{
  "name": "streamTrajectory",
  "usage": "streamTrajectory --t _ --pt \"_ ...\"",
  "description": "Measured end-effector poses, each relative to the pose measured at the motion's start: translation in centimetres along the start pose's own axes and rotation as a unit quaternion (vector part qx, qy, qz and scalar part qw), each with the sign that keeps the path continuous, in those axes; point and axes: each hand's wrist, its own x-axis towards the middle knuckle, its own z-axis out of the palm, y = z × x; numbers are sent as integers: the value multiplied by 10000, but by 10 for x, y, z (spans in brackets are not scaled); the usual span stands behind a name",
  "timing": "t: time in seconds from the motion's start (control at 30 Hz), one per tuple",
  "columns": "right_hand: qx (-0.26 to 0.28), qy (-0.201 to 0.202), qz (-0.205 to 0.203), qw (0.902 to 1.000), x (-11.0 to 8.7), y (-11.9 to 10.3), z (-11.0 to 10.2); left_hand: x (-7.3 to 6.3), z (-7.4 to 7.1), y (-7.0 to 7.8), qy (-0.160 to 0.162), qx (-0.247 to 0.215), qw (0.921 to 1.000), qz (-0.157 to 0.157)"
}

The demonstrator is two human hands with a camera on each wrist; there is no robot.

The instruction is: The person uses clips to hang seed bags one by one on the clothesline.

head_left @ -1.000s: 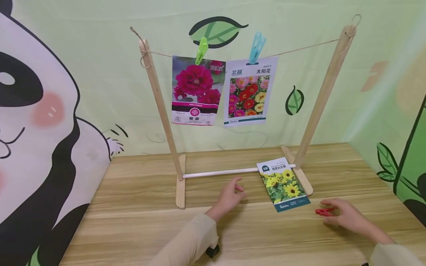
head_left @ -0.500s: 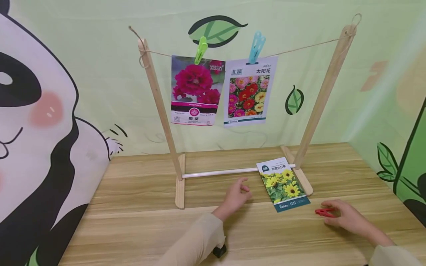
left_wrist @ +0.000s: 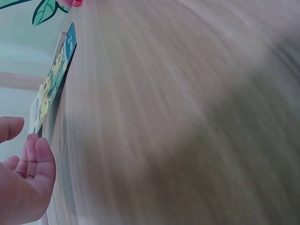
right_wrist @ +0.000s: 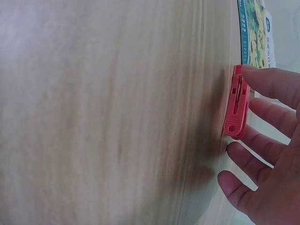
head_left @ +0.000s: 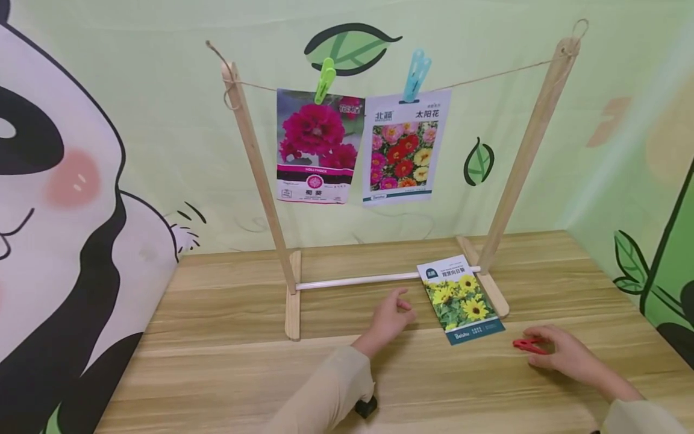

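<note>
A sunflower seed packet (head_left: pixel 462 300) lies face up, its top end over the white rod (head_left: pixel 358 281). My left hand (head_left: pixel 387 320) is just left of the packet, fingers loosely bent and holding nothing. In the left wrist view that hand (left_wrist: pixel 29 180) shows thumb and fingers apart, the packet beyond them. To the packet's right, my right hand (head_left: pixel 561 352) pinches a red clothespin (head_left: pixel 528 345) at its fingertips. The right wrist view shows the thumb at one end of the clothespin (right_wrist: pixel 237 103) and other fingers behind it.
A wooden stand rises at the back, with a left post (head_left: pixel 255 163), a right post (head_left: pixel 531 150) and twine (head_left: pixel 499 75) between. A hollyhock packet (head_left: pixel 317 147) hangs by a green clothespin (head_left: pixel 325 80); another flower packet (head_left: pixel 405 150) hangs by a blue clothespin (head_left: pixel 416 75).
My left hand has moved right, closer to the sunflower packet. My right hand and the red clothespin stay where they were.
</note>
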Motion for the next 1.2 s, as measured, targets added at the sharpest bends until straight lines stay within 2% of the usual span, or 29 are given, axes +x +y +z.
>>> streamTrajectory --t 0.37,0.7,1.03,1.2 --pt "-58 45 -10 10000 -1 3 1 3 11 2 98 -214 9997 -105" --pt "-243 378 -129 9989 -3 4 2 10 19 2 263 -310 9986 -339" --pt "-260 625 -164 9976 -5 3 3 13 23 3 514 -864 9936 -513" --pt "-262 677 -199 9972 -5 4 3 14 24 3 454 -1069 9918 -528"
